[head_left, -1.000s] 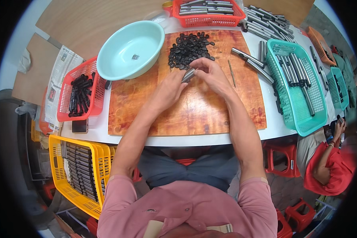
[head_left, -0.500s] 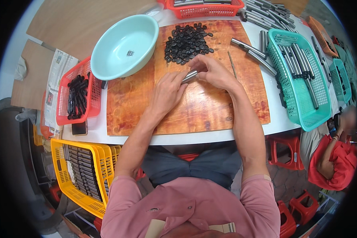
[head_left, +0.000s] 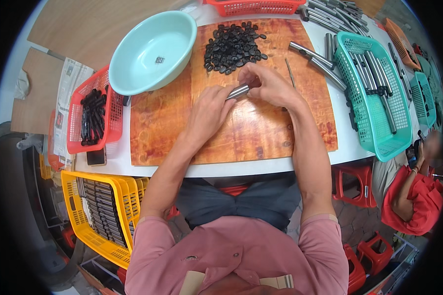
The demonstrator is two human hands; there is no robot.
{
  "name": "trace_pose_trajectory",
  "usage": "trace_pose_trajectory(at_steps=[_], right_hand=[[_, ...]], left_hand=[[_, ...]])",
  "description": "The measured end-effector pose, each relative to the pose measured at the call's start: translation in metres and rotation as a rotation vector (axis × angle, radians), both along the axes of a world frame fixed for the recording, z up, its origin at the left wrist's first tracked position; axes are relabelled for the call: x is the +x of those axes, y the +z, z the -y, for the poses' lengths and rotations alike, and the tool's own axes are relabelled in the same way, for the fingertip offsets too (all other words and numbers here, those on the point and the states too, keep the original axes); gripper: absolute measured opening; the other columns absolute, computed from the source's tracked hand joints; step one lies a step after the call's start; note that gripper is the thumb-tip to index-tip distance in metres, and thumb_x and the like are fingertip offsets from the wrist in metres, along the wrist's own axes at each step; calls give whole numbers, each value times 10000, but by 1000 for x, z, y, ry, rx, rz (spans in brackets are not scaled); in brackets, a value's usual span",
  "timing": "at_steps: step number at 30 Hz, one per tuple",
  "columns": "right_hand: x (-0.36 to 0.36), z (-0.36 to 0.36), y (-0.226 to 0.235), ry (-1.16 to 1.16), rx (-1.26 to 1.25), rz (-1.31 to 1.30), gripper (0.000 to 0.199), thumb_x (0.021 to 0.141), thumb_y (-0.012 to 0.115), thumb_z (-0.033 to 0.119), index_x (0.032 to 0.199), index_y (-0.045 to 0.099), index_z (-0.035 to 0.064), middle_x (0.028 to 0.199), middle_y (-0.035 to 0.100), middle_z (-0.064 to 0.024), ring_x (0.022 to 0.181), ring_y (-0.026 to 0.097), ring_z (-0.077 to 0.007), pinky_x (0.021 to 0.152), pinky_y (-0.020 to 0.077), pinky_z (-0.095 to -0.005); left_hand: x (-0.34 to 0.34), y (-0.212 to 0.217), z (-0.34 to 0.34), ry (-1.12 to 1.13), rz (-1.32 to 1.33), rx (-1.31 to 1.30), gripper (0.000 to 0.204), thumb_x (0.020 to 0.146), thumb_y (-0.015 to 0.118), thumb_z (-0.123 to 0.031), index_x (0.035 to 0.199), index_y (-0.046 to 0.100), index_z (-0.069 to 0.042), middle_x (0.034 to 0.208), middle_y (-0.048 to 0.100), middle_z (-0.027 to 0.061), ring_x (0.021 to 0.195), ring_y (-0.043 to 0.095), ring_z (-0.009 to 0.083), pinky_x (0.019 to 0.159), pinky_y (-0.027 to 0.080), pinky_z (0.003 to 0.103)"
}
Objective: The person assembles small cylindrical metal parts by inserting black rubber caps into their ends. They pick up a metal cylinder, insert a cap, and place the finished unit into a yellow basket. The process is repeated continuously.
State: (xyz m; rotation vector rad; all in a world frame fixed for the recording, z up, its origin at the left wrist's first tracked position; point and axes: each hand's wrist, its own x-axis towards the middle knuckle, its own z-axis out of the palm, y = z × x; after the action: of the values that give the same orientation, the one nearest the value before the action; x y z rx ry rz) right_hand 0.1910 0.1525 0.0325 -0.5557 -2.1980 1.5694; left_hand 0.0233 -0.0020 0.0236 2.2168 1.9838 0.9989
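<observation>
Hands met over a wooden board: the left hand gripped a short metal tube, the right hand pinched its far end, just below a pile of black caps.

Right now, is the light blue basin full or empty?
Nearly empty: the light blue basin stands upright on the wooden board, holding only one small dark piece on its bare bottom.
</observation>
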Motion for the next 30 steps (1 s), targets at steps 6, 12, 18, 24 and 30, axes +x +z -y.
trace_pose_trajectory(at_steps=[6,12,18,24,30], right_hand=[[2,-4,-7,36,-1,10,336,785,659,-144,1086,625,1,967,671,-55,913,655,-162,835,535,-318],[-6,0,-6,-58,-82,25,161,914,659,16,1070,648,-21,944,673,-49,802,617,-118,674,488,-272],[-20,0,-22,-204,7,54,154,936,676,123,996,686,-18,840,678,-49,776,629,-123,669,501,-288],[-57,6,-11,-372,295,307,299,951,643,274,952,733,-11,840,728,-201,845,726,-304,752,545,-422],[-73,11,-9,-464,468,416,335,980,577,313,949,722,13,915,719,-265,905,695,-451,814,531,-553]], left_hand=[[5,9,-1,26,-65,-63,332,872,753,-136,1183,673,-56,923,613,132,894,630,340,773,518,461],[1,11,-1,0,-9,-68,313,886,749,-131,1183,686,-56,897,600,140,867,617,354,752,504,460],[5,9,3,13,-36,1,316,871,761,-130,1168,690,-51,902,600,129,873,618,342,761,505,453],[-2,1,1,-4,-46,7,288,864,767,-135,1123,691,-33,900,603,125,878,623,334,758,508,439],[-4,4,-2,-45,35,26,263,854,773,-118,1086,689,-28,896,607,130,886,622,334,778,504,439]])
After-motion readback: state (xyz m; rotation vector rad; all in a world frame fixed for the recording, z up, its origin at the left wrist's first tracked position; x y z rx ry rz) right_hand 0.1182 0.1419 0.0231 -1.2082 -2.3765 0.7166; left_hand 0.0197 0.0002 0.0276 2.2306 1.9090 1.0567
